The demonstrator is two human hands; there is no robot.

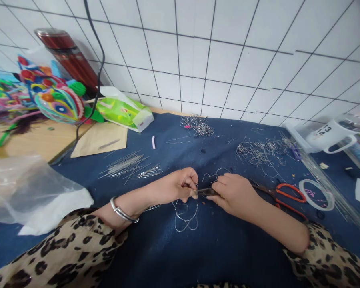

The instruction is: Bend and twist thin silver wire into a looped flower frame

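Note:
In the middle of the blue cloth, my left hand (183, 186) pinches a piece of bent wire between thumb and fingers. Below it hangs a looped wire shape (186, 220), made of several thin silvery curves. My right hand (235, 194) is closed around a pair of dark pliers (204, 192), whose jaws meet the wire right at my left fingertips. Their handles are mostly hidden in my palm. Just beyond my right hand lies another bent wire piece (211, 177) with rounded loops.
Straight wires (126, 165) lie left of centre. Tangled wire heaps (259, 151) sit behind, near the tiled wall. Orange-handled scissors (291, 193) and a clear round dish (316, 195) are on the right, below a white mug (331, 134). A red thermos (69, 58) and plastic bag (33, 188) stand left.

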